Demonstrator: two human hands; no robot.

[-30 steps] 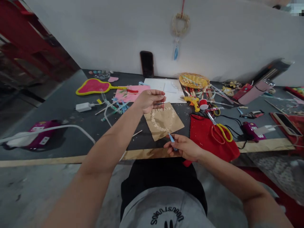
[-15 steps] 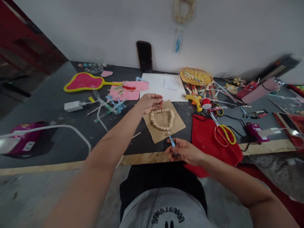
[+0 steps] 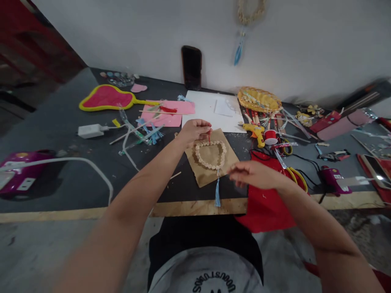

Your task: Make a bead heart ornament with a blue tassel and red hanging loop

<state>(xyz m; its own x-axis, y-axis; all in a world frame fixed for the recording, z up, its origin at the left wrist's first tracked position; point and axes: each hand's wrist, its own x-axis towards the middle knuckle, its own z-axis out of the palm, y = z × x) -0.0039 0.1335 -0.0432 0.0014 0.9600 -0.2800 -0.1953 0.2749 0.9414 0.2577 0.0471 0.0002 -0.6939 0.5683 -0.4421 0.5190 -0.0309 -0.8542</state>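
Observation:
My left hand pinches a red cord at the top of a cream beaded ring. The ring hangs from that cord over a square of brown paper. From its lower end a light blue tassel dangles in front of the table's wooden edge. My right hand is to the right of the ring, apart from the tassel. Motion blurs its fingers, and nothing shows in them.
A yellow glue gun, red thread spool and yellow-handled scissors lie right, near a red cloth. White board and pink sheets lie behind. A phone leans on the wall; a similar ring hangs there.
My right hand has let go of the blue tassel and moved up and to the right. The tassel now hangs free; my left hand keeps the red cord. The view has shifted slightly.

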